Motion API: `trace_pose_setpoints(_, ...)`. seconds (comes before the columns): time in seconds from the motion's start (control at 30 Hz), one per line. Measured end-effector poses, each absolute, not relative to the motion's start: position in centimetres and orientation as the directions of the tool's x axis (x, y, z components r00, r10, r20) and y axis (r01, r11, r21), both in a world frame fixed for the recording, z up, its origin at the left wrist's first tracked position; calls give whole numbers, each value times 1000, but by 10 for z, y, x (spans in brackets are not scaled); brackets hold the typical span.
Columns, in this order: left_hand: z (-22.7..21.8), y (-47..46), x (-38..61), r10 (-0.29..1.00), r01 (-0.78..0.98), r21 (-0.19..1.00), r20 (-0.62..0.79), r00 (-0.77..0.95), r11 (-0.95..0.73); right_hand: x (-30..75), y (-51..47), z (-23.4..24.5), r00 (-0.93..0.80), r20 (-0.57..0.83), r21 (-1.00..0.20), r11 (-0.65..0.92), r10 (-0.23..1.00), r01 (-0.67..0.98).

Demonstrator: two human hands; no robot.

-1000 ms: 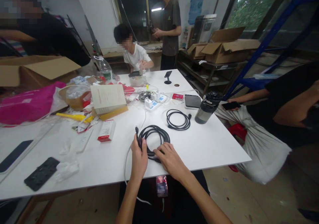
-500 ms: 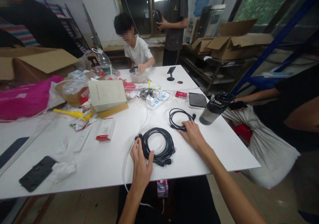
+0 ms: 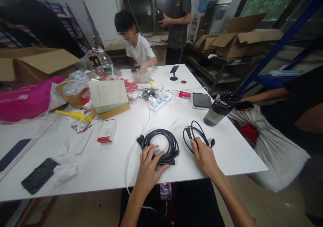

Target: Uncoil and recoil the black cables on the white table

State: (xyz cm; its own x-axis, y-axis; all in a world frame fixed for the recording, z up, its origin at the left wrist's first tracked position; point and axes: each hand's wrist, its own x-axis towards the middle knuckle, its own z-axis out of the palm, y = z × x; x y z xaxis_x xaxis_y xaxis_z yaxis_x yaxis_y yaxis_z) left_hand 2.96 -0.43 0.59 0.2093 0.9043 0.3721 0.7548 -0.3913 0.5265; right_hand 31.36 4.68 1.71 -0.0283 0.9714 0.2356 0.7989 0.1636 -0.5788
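Observation:
A large coil of black cable (image 3: 174, 142) with black plugs lies on the white table in front of me. My left hand (image 3: 150, 163) rests over its near left edge, fingers spread and thumb apart, touching the cable. To the right, my right hand (image 3: 203, 154) pinches a smaller coil of black cable (image 3: 186, 142) at its near side. This smaller coil is tilted up, with a plug showing at its left and another at its right. The fingertips of my right hand are partly hidden by the hand itself.
A tumbler (image 3: 217, 110) and a tablet (image 3: 202, 100) stand beyond my right hand. Farther back are a power strip (image 3: 161, 102) and a phone stand (image 3: 174, 73). On the left lie a small white-red box (image 3: 107, 131), a black phone (image 3: 39, 174) and clutter. Other people are around the table.
My right hand has gripped the smaller coil, tipped it up and drawn it nearer. My left hand has slid right, from the large coil's left plug onto its near edge.

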Motion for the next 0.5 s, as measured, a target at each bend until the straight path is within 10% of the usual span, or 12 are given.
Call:
trace_pose_setpoints(0.3, 27, -6, 60, 897, 594, 692, 423, 126, -410, 314, -46, 73, 422, -29, -997, -57, 906, 54)
trace_pose_setpoints(0.5, 72, -79, 127, 932, 15, 985, 158, 326, -172, 300, -94, 79, 333, 46, -990, -1, 942, 139)
